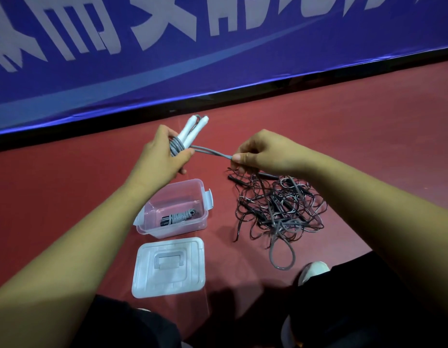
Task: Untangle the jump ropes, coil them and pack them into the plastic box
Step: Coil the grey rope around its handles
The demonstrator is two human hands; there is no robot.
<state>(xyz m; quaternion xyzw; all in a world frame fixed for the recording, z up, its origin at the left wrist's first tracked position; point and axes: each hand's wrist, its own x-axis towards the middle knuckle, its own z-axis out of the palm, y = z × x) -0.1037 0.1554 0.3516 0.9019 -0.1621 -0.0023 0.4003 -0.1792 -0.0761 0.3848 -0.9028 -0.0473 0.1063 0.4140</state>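
Two white handles (192, 129) of a grey jump rope (210, 152) are gripped side by side in the left hand (162, 156), with several turns of cord wound around them. A doubled length of that cord is pinched by the right hand (263, 154). One coiled rope (179, 217) is seen inside the clear plastic box (167, 231) on the red floor (343, 121), with the lid (168, 277) laid just in front. A dark tangle of ropes (280, 207) lies beneath the right hand, near a white shoe (313, 271).

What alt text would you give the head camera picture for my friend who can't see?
The left hand grips two white jump rope handles wound with grey cord; the right hand pinches the cord's loose loop. On the red floor, an open plastic box holds one coiled rope, beside its lid and a tangle of dark ropes.
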